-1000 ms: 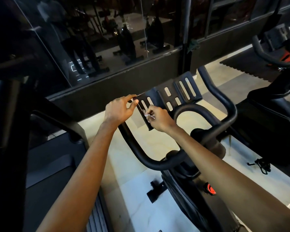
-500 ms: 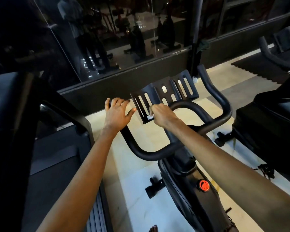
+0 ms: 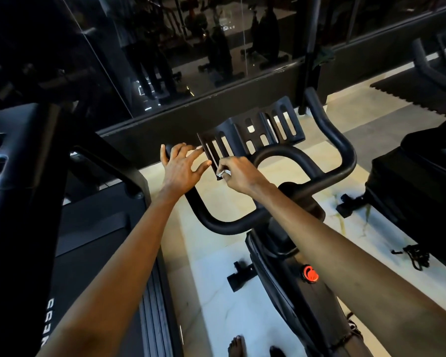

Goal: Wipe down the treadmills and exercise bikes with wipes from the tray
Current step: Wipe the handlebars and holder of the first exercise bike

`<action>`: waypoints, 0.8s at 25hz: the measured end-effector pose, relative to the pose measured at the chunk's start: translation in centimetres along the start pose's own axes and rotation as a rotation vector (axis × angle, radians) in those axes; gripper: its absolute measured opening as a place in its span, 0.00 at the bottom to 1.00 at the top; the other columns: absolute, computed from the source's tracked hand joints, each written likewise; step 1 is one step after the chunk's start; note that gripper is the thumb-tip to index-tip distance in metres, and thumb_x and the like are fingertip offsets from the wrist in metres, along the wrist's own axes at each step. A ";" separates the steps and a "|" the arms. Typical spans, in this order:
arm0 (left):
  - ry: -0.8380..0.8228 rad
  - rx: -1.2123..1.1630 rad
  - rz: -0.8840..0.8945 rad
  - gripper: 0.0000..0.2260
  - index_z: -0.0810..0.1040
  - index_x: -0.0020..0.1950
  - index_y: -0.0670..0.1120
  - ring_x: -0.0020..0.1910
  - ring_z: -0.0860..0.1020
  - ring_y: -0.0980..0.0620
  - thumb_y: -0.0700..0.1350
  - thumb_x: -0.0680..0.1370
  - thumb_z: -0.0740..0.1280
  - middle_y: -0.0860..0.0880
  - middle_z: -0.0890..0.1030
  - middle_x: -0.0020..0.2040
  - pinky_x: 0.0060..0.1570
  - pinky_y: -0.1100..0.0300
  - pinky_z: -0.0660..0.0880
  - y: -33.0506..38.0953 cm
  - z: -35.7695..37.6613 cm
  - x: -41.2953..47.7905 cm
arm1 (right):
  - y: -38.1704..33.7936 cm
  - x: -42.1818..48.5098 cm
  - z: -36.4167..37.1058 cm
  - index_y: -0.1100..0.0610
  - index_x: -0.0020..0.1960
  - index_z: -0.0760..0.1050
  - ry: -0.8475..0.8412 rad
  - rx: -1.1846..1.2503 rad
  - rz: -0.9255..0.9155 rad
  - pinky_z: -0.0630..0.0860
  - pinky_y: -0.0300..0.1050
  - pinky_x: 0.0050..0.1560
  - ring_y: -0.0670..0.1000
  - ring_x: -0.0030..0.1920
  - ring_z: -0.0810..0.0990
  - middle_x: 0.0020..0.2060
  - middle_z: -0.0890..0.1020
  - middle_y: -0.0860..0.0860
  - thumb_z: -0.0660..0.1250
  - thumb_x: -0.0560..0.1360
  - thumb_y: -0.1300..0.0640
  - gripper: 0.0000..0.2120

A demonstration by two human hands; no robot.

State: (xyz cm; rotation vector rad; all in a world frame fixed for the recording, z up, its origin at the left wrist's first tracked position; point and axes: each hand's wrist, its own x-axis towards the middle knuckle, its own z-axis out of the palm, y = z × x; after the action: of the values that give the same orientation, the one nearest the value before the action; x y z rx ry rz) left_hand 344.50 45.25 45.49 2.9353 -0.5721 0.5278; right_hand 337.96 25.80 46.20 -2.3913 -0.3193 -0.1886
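Wipe (image 3: 220, 173), a small white crumpled wad, pinched between the curled fingers and thumb of the right hand (image 3: 240, 173) and pressed to the near-left corner of the slotted holder (image 3: 252, 135) on the exercise bike (image 3: 289, 253). Half a second earlier the wad sat slightly higher on the same left edge; it has travelled down to the corner, which suggests that this edge is nearly finished and that the slotted faces and the handlebar (image 3: 224, 224) are still to be done. The wad is too bunched to show a long axis of its own; the edge under it runs from far-left to near-right, and the bike itself points away from the person toward the glass wall (image 3: 165, 60) beyond the holder. The left hand (image 3: 180, 168), just left of the holder, has changed from lying closed over the bar end to an open pose, its fingers (image 3: 184, 150) spread wide and holding nothing, the forefinger reaching to the holder's left edge; whether it touches cannot be told. Further left of the holder stands a treadmill (image 3: 88, 240), apparently not being wiped now. Nearer than the holder, on the bike frame, is a red knob (image 3: 310, 273); well to its right is a second bike (image 3: 422, 181).
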 end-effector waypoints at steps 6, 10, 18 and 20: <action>0.022 -0.270 -0.189 0.30 0.60 0.80 0.52 0.77 0.62 0.45 0.55 0.81 0.66 0.44 0.70 0.74 0.75 0.44 0.34 2.8 -0.4 -1.3 | 1.9 -4.3 -2.9 0.56 0.57 0.82 0.181 -0.071 0.017 0.73 0.35 0.56 0.48 0.53 0.80 0.53 0.81 0.51 0.69 0.77 0.65 0.11; -0.009 -0.446 -0.089 0.21 0.68 0.76 0.54 0.75 0.64 0.46 0.51 0.83 0.64 0.46 0.69 0.76 0.77 0.44 0.56 6.3 1.2 -7.3 | 2.5 -7.6 -3.1 0.58 0.57 0.82 0.228 -0.112 0.050 0.67 0.28 0.54 0.49 0.50 0.80 0.52 0.81 0.51 0.70 0.75 0.65 0.12; -0.039 -0.386 0.318 0.23 0.83 0.60 0.59 0.62 0.75 0.54 0.70 0.78 0.57 0.60 0.83 0.59 0.62 0.54 0.58 5.2 2.7 -12.2 | 1.7 -11.9 -1.8 0.56 0.51 0.82 0.297 -0.076 0.232 0.71 0.25 0.50 0.42 0.45 0.77 0.49 0.81 0.47 0.72 0.75 0.63 0.06; -0.037 -0.396 0.356 0.25 0.83 0.61 0.58 0.60 0.77 0.54 0.71 0.77 0.59 0.58 0.84 0.57 0.61 0.54 0.58 5.1 2.7 -12.6 | 1.2 -13.0 -0.8 0.56 0.51 0.82 0.339 -0.091 0.265 0.68 0.22 0.50 0.42 0.44 0.77 0.49 0.80 0.47 0.71 0.75 0.64 0.06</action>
State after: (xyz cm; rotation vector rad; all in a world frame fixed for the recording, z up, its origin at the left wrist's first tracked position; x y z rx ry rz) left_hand 332.47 44.44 38.66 2.4837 -1.0765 0.3403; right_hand 325.83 22.13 43.16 -2.4083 0.1666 -0.4845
